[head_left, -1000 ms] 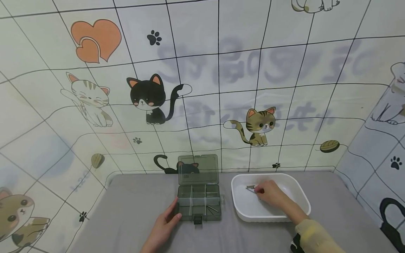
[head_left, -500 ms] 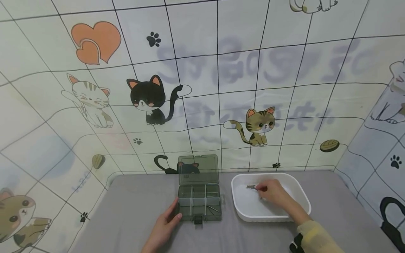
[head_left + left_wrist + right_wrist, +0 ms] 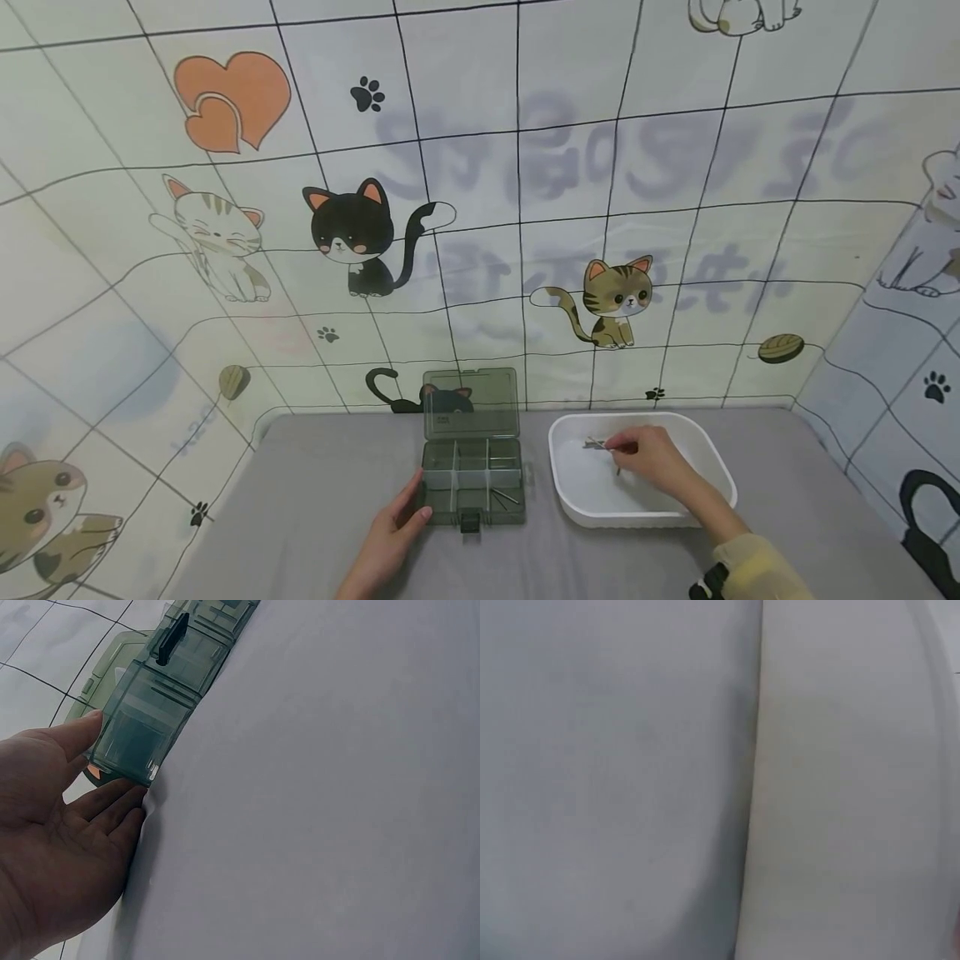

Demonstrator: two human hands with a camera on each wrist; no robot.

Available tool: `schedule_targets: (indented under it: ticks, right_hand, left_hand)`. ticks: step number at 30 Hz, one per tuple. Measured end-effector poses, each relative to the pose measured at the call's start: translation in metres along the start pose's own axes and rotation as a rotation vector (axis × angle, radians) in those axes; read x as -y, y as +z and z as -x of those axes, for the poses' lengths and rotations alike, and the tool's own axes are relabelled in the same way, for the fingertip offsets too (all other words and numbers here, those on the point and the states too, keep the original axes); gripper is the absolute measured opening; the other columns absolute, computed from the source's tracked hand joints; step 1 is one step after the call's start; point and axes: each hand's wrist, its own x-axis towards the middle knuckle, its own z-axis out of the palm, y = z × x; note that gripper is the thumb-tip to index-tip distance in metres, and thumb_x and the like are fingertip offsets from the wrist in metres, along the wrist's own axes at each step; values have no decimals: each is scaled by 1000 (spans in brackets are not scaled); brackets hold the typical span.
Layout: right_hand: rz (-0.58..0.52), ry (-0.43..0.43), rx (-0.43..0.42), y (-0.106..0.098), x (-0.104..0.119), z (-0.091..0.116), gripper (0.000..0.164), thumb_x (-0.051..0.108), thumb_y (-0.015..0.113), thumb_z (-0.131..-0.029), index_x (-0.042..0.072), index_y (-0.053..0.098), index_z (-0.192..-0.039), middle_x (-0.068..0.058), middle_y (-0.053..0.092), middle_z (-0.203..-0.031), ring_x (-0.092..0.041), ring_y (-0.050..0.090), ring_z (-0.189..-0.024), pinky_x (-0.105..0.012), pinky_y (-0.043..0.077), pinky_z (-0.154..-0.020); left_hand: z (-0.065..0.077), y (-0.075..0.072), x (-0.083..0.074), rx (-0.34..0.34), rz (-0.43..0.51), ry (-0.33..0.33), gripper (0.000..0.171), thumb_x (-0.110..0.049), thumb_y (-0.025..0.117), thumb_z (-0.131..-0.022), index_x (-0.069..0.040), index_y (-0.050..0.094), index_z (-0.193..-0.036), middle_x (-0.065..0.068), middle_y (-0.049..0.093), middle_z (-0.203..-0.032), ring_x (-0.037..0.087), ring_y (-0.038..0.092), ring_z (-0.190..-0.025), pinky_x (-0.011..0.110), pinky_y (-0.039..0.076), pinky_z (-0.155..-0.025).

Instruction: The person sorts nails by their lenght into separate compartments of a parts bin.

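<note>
In the head view my left hand (image 3: 390, 533) holds the left front corner of a green see-through compartment box (image 3: 471, 483), thumb at the front, fingers along its side. The left wrist view shows the box's end (image 3: 142, 727) between thumb and fingers. Its lid (image 3: 471, 404) stands raised. Thin metal pins (image 3: 504, 497) lie in the front right compartment. My right hand (image 3: 652, 458) is inside a white tray (image 3: 562, 500), thumb and fingertips pinching a thin metal pin (image 3: 599, 442). More small metal pieces (image 3: 588, 445) lie at the fingertips; their exact kind is too small to tell.
Grey cloth (image 3: 315, 483) covers the table, with a cat-printed sheet (image 3: 480, 275) hanging behind and at the sides. The tray stands a little to the right of the box. The right wrist view shows mostly the tray's outer wall (image 3: 840, 787) and cloth.
My right hand's fingertips have shifted slightly within the tray, and the thin metal at their tips lies at a different angle. The left hand and the box have stayed in place.
</note>
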Motion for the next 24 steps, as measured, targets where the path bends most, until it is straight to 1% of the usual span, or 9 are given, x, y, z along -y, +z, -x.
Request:
schedule_targets:
  ticks: [5, 8, 12, 16, 19, 21, 24]
  right_hand:
    - [-39, -50, -2, -1, 11, 3, 15, -1, 67, -76, 3, 74, -90, 0, 67, -80, -10, 56, -70, -21, 48, -58]
    - [-40, -75, 0, -1, 15, 5, 16, -1, 68, -76, 4, 74, -90, 1, 67, -80, -10, 55, -69, -21, 48, -57]
    - [-39, -78, -19, 0, 20, 7, 15, -1, 69, -77, 5, 74, -90, 2, 67, -80, -9, 55, -69, -21, 48, -57]
    - [-72, -80, -27, 0, 28, 10, 16, -1, 68, -78, 5, 74, -91, 0, 68, -82, -10, 56, -69, -21, 50, -58]
    - [-99, -95, -32, 0, 35, 13, 16, -1, 69, -79, 6, 74, -92, 2, 67, -83, -10, 56, -71, -21, 50, -59]
    - [-105, -117, -35, 1, 39, 14, 16, -1, 69, -79, 6, 74, -91, 4, 66, -82, -9, 56, -71, -21, 50, -60]
    - [-111, -164, -31, 4, 44, 13, 16, -2, 68, -78, 7, 74, -91, 5, 66, -82, -8, 56, -71, -22, 51, -61]
  left_hand:
    - [2, -2, -1, -13, -23, 22, 59, -30, 60, -93, -18, 37, -147, 9, 33, -150, 29, 25, -138, 46, 27, -109]
    - [3, -4, -3, -20, -35, 34, 59, -29, 60, -94, -17, 37, -147, 11, 33, -149, 30, 25, -138, 47, 27, -108]
    - [4, -4, -5, -11, -29, 19, 59, -30, 60, -94, -17, 37, -147, 9, 33, -150, 29, 25, -138, 47, 28, -108]
    - [4, -2, -4, -15, -30, 25, 59, -28, 61, -93, -16, 38, -146, 9, 34, -149, 29, 27, -137, 46, 30, -107]
    - [3, -1, -2, -17, -29, 25, 59, -28, 61, -93, -15, 38, -146, 9, 34, -149, 29, 28, -137, 46, 30, -107]
    - [2, -1, -2, -12, -20, 6, 60, -29, 61, -93, -17, 37, -147, 7, 33, -149, 28, 27, -138, 45, 29, -108]
    - [2, -1, -2, -2, -19, -1, 60, -30, 60, -94, -18, 36, -147, 8, 32, -150, 28, 25, -138, 46, 27, -109]
